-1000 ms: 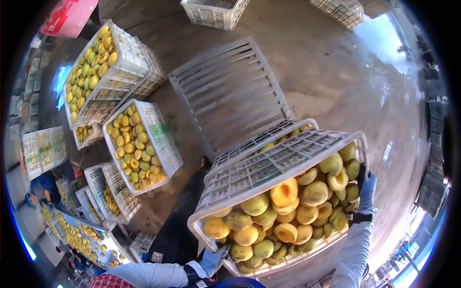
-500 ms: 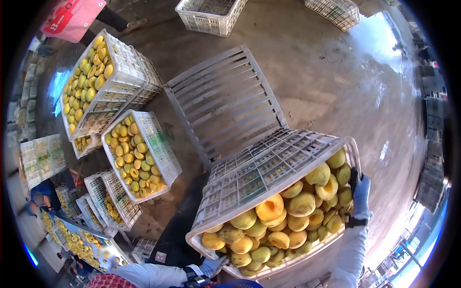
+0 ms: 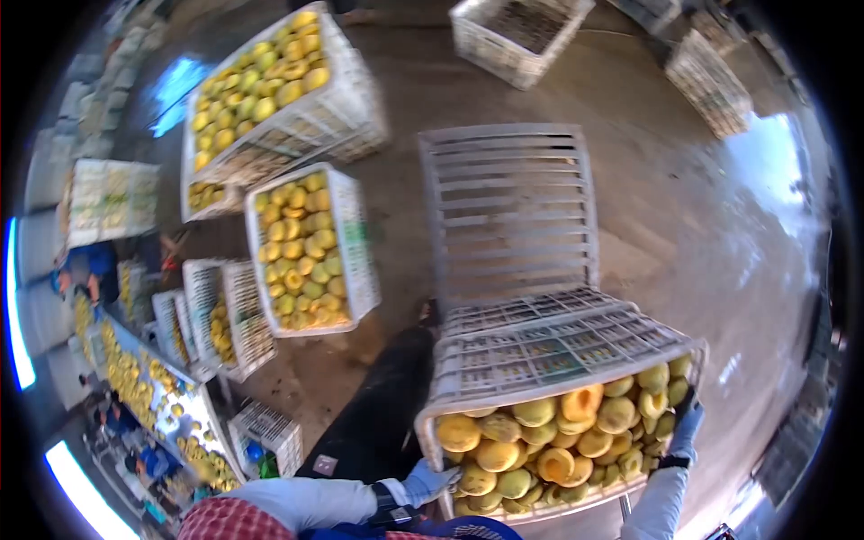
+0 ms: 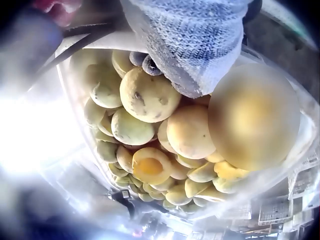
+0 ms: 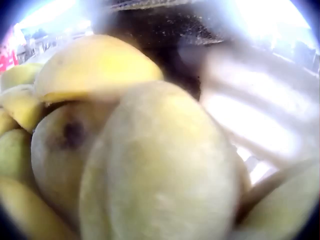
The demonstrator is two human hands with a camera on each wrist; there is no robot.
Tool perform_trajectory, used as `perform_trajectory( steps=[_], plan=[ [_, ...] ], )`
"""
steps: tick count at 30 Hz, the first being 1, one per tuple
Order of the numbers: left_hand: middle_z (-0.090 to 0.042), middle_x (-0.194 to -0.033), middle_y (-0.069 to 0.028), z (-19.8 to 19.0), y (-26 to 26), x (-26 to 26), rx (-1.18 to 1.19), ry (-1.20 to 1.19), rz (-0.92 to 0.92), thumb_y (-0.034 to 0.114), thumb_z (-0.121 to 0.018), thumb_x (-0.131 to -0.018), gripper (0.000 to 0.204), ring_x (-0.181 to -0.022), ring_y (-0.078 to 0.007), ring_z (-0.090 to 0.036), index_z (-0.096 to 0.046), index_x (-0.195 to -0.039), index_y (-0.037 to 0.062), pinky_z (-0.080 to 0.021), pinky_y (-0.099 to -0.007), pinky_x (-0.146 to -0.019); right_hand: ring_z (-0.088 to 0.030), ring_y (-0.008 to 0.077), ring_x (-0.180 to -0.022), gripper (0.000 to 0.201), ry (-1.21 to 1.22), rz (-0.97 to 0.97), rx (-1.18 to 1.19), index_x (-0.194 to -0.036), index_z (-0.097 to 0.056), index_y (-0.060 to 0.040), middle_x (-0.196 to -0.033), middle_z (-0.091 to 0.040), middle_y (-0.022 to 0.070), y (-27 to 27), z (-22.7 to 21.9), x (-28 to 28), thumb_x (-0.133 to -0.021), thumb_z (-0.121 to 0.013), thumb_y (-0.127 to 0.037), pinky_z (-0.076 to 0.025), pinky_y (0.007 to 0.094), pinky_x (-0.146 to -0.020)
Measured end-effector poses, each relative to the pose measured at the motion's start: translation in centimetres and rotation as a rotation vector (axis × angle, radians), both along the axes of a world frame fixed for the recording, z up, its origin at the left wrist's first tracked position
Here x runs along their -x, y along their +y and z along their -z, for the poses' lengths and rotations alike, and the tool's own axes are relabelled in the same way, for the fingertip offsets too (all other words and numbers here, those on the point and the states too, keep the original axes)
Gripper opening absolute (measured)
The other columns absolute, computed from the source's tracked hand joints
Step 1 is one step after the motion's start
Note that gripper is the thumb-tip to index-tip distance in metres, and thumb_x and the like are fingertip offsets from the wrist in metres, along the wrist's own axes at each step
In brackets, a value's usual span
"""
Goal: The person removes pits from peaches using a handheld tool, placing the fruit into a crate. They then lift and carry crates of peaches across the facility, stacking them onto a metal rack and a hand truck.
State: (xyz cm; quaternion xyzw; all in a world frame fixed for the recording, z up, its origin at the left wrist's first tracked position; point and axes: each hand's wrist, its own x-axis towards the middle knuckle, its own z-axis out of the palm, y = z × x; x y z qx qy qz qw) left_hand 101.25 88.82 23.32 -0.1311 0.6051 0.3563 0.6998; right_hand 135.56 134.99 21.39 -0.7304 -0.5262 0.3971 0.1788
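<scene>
Two hands (image 3: 430,483) (image 3: 687,434) are gripping one crate (image 3: 576,382) of many fruits (image 3: 535,412); one slatted rack (image 3: 504,132) and several other crates (image 3: 360,247) are showing above.

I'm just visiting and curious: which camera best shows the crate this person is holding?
The head view: it shows the crate nearly whole, with its fruit. The left wrist view shows fruit and some rim; the right wrist view, mainly fruit, the crate unclear.

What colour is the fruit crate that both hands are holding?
The crate is greyish white, with faint green marking on its side. Best seen in the head view.
</scene>
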Motion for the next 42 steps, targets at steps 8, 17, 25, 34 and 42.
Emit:
perform_trajectory(
  steps=[8,17,25,34,42],
  plan=[
    [-0.057,-0.059,-0.0025,0.0,2.3,-0.3,-0.100,-0.050,-0.173,0.028,-0.070,-0.082,0.028,-0.051,-0.0119,-0.054,-0.062,-0.071,0.0027,-0.044,-0.0268,-0.048,-0.058,0.0253,-0.082,0.054,-0.489,-0.420,-0.078,-0.114,-0.056,0.0075,-0.099,-0.064,0.0231,5.6,6.9,-12.0,-0.095,-0.045,-0.041,-0.045,0.0426,-0.073],
    [-0.063,-0.080,-0.0142,2.4,2.7,0.2,-0.255,-0.057,0.019,0.038,-0.075,-0.075,0.048,-0.068,-0.0199,-0.060,-0.060,-0.097,-0.0027,-0.048,-0.0311,-0.060,-0.050,0.0235,-0.116,0.057,-0.626,-0.478,-0.240,-0.128,-0.046,0.0043,-0.130,-0.049,0.0159,-0.1,-3.1,4.9,-0.096,-0.045,-0.043,-0.038,0.0312,-0.099],
    [-0.065,-0.097,-0.0082,6.2,-12.7,18.2,-0.202,0.107,-0.042,0.024,-0.072,-0.083,0.033,-0.089,-0.0151,-0.060,-0.060,-0.105,0.0027,-0.048,-0.0304,-0.081,-0.056,0.0203,-0.092,0.035,0.055,-0.724,-0.213,-0.102,-0.059,0.0048,-0.098,-0.060,0.0111,-37.3,-14.9,41.5,-0.094,-0.042,-0.024,-0.043,0.0321,-0.085],
    [-0.066,-0.090,-0.0075,25.3,-36.1,44.8,0.257,0.723,-0.238,0.012,-0.064,-0.085,0.019,-0.080,-0.0140,-0.061,-0.061,-0.100,0.0008,-0.050,-0.0259,-0.072,-0.053,0.0178,-0.066,0.027,0.473,0.121,0.990,-0.104,-0.057,-0.0107,-0.078,-0.055,0.0004,-65.4,26.4,57.4,-0.087,-0.061,-0.032,-0.047,0.0306,-0.062],
    [-0.059,-0.105,-0.0096,40.3,-34.7,57.7,0.062,0.354,-0.760,0.032,-0.051,-0.094,0.041,-0.091,-0.0195,-0.057,-0.047,-0.123,0.0043,-0.051,-0.0317,-0.078,-0.060,0.0242,-0.089,0.021,0.727,0.070,0.654,-0.102,-0.057,-0.0105,-0.095,-0.062,0.0068,-72.5,43.8,66.3,-0.085,-0.058,-0.022,-0.051,0.0401,-0.080]
  ],
)
